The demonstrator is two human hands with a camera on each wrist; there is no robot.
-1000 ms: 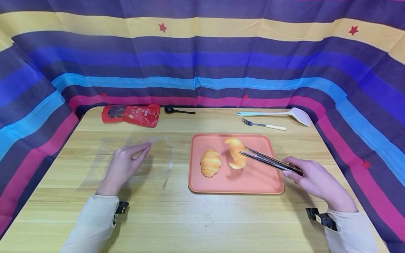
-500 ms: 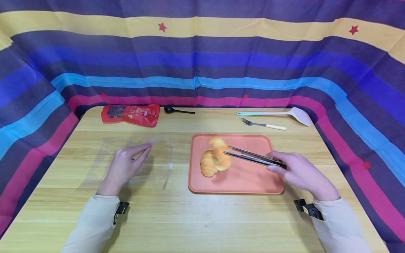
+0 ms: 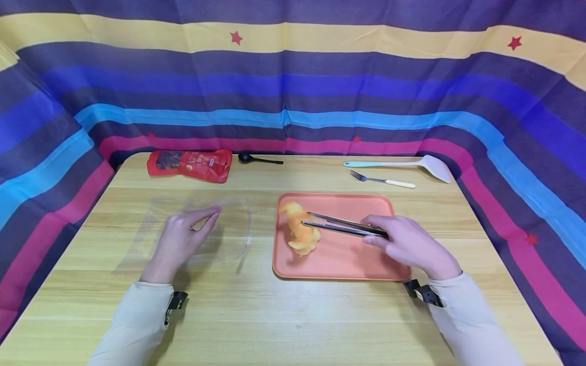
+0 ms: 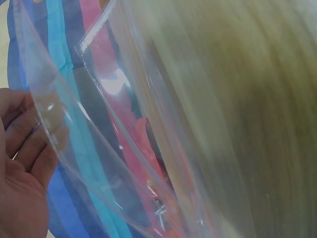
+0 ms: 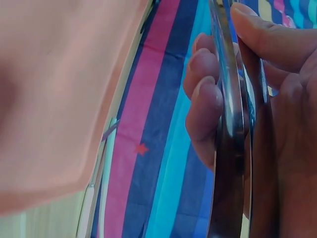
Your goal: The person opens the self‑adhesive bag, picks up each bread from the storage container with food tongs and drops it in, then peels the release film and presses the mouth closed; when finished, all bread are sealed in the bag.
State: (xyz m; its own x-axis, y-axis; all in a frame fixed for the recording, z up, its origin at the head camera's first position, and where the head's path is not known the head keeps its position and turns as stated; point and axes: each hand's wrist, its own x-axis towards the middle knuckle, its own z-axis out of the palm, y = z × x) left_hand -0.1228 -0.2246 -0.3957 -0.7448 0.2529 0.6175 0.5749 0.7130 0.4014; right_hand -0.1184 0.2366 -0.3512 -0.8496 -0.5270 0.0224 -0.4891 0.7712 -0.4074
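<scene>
My left hand [image 3: 178,241] pinches a clear plastic bag [image 3: 240,229] by its edge over the table. In the left wrist view the fingers hold the film of the bag [image 4: 96,163] from the left. My right hand [image 3: 409,244] grips metal tongs [image 3: 341,224], whose tips clasp a curved croissant [image 3: 295,218]. It hangs over the left part of the pink tray [image 3: 361,267], slightly blurred. Behind it, a second, plumper croissant [image 3: 314,237] lies on the tray, partly hidden. Fingers and thumb press the tongs [image 5: 230,134] from both sides in the right wrist view.
A red food pouch [image 3: 197,165] and a black spoon [image 3: 261,160] lie at the back left. A white spatula [image 3: 407,162] and a fork with a cream handle [image 3: 384,181] lie at the back right. Striped cloth [image 3: 284,91] surrounds the table's back and sides.
My right hand has moved left with the tongs, carrying the curved croissant from the tray's middle to above the plumper one. The left hand and the bag stay put.
</scene>
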